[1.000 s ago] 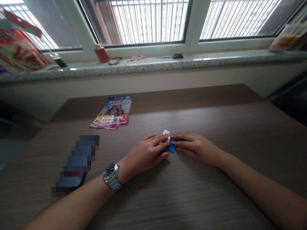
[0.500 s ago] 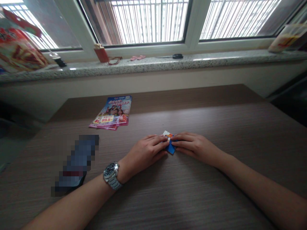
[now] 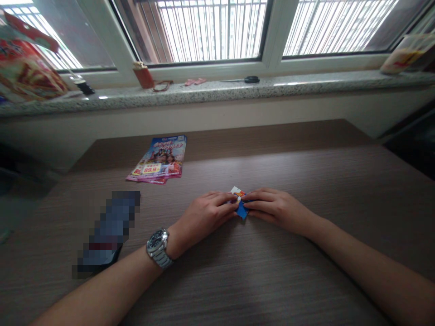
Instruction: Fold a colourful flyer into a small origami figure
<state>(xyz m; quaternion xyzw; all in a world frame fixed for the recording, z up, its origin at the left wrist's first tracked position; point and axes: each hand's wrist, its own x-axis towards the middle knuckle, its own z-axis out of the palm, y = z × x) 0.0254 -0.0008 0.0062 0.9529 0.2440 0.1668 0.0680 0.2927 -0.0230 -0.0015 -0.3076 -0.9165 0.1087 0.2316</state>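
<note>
A small piece of folded paper point(image 3: 242, 211), blue with white and orange patches, lies on the table between my hands. My left hand point(image 3: 215, 208), with a metal watch point(image 3: 158, 246) on its wrist, presses fingertips on the paper's left side. From the other side my right hand point(image 3: 272, 204) has its fingers together on the right edge. Both sets of fingertips nearly meet over the paper's middle and hide part of it. A corner pokes out above the fingers and a blue point shows below them.
Printed flyers point(image 3: 159, 158) are stacked at the table's back left. A blurred-out phone point(image 3: 108, 231) lies left of my left forearm. On the stone windowsill point(image 3: 210, 93) are scissors point(image 3: 250, 79), a red-brown case point(image 3: 144, 76), pink pieces point(image 3: 195, 82) and a red food bag point(image 3: 30, 72).
My fingers have shifted very slightly on the folded paper. Everything else stays where it was.
</note>
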